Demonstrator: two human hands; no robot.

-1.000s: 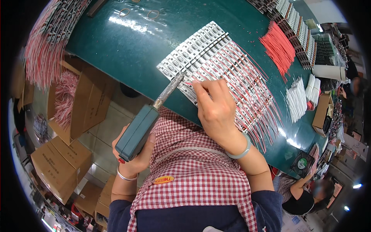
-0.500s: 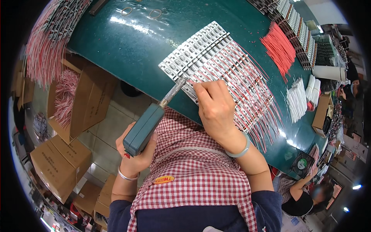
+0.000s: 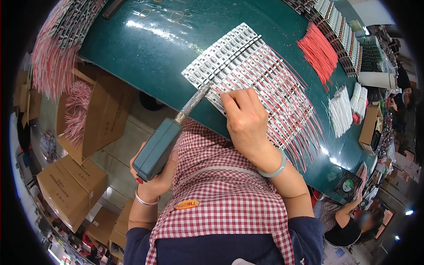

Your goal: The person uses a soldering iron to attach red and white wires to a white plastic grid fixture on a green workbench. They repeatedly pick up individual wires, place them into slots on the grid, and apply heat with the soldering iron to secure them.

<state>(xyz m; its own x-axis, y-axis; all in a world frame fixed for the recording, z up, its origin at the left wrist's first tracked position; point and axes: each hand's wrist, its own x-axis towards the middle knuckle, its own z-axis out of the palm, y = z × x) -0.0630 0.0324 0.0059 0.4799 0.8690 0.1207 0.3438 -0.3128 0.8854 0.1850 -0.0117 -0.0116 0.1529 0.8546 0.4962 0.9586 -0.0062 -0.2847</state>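
Observation:
My left hand (image 3: 163,170) is closed round the boxy green handle of a soldering iron (image 3: 157,148). Its long metal barrel points up and right, the tip at the near left edge of a panel of small white circuit boards (image 3: 225,53). Just right of that tip, my right hand (image 3: 247,121) pinches what looks like the end of a thin wire, mostly hidden by the fingers. Many thin red and white wires (image 3: 291,101) lie in rows across the panel, trailing off its right side. The panel rests flat on the green table (image 3: 132,57).
Bundles of red wires (image 3: 318,53) and white wires (image 3: 339,112) lie to the right, near stacked board panels (image 3: 338,33). Wired panels (image 3: 57,57) hang at the far left, above an open carton (image 3: 106,115). Rubber bands (image 3: 177,16) lie at the back. Another person (image 3: 353,221) sits at lower right.
The soldering iron and my left hand have drawn back slightly, down and left. My right hand stays almost in place at the panel's edge, still pinching.

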